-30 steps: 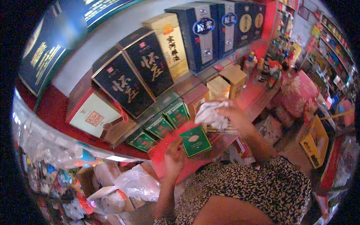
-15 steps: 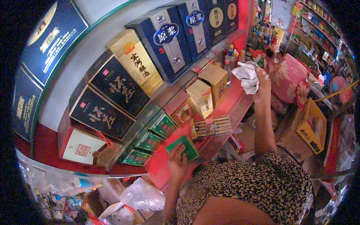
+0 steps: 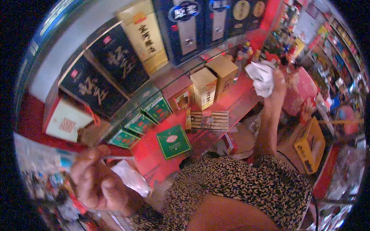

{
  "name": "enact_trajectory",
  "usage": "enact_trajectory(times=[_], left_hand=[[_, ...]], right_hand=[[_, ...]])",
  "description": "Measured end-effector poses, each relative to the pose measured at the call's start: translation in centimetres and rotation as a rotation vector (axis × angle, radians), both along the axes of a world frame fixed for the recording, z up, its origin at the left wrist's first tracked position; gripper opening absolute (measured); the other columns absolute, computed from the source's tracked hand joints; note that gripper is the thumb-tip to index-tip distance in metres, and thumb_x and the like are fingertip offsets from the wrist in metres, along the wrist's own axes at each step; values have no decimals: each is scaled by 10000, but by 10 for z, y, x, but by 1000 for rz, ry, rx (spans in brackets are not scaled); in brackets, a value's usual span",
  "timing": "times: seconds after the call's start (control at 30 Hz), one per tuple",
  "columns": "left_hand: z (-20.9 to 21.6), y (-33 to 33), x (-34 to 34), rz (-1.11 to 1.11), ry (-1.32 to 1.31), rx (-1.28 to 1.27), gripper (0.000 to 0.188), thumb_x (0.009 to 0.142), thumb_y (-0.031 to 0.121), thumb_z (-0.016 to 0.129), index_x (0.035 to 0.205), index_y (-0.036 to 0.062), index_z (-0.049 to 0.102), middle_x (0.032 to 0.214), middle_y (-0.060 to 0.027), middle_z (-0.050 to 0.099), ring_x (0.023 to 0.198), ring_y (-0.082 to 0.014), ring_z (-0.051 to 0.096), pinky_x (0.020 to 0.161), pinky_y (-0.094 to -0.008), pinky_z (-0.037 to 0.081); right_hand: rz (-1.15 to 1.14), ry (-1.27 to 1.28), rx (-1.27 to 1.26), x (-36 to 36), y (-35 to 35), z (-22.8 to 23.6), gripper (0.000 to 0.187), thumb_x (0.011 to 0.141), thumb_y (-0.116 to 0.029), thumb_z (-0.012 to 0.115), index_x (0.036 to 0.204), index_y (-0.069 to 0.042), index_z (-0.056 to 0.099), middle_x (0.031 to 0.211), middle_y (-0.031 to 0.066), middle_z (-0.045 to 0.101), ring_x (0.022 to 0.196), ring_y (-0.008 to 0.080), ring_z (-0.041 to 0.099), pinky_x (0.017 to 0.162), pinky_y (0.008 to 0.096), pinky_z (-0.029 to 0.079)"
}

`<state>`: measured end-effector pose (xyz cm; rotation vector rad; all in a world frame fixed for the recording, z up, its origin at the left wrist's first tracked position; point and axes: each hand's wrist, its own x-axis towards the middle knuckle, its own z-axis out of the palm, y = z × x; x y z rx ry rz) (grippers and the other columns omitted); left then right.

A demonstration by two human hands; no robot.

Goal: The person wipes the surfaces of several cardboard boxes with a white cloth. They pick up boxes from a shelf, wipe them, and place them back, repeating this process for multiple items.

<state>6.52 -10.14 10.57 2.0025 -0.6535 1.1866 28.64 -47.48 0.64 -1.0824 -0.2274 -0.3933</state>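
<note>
My right hand (image 3: 280,82), raised above the far right end of the red shelf (image 3: 148,152), is closed on a crumpled white cloth (image 3: 262,79). Off the near left end of the shelf is my left hand (image 3: 98,183), lifted, its fingers curled in with nothing visible in them; motion blurs it slightly. A flat green box (image 3: 173,141) with a gold edge lies on the shelf, touched by neither hand. Just beyond it rests a flat striped brown pack (image 3: 210,121). Several green boxes (image 3: 140,124) line the back of the shelf.
A cream-and-gold box (image 3: 204,89) and a tan box (image 3: 222,73) stand farther along the shelf. Tall black boxes (image 3: 119,57) and blue boxes (image 3: 187,38) stand behind. To the right are a yellow carton (image 3: 310,145) and a pink floral cloth (image 3: 302,84). Clear plastic wrapping (image 3: 131,177) is below left.
My left hand has left the green box and swung left and toward me, its fingers curling. My right hand still holds the cloth. The whole view has shifted.
</note>
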Motion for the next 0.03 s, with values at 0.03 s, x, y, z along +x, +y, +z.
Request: enact_trajectory(times=[0.03], left_hand=[[12, -2, -5, 43, -54, -6, 442, 883, 247, 595, 1255, 19, 523, 1203, -258, 564, 990, -346, 615, 825, -437, 520]], right_hand=[[51, -2, -19, 5, 10, 4, 421, 909, -298, 585, 1141, 53, 600, 1027, 133, 668, 877, 209, 659, 722, 323, 544]])
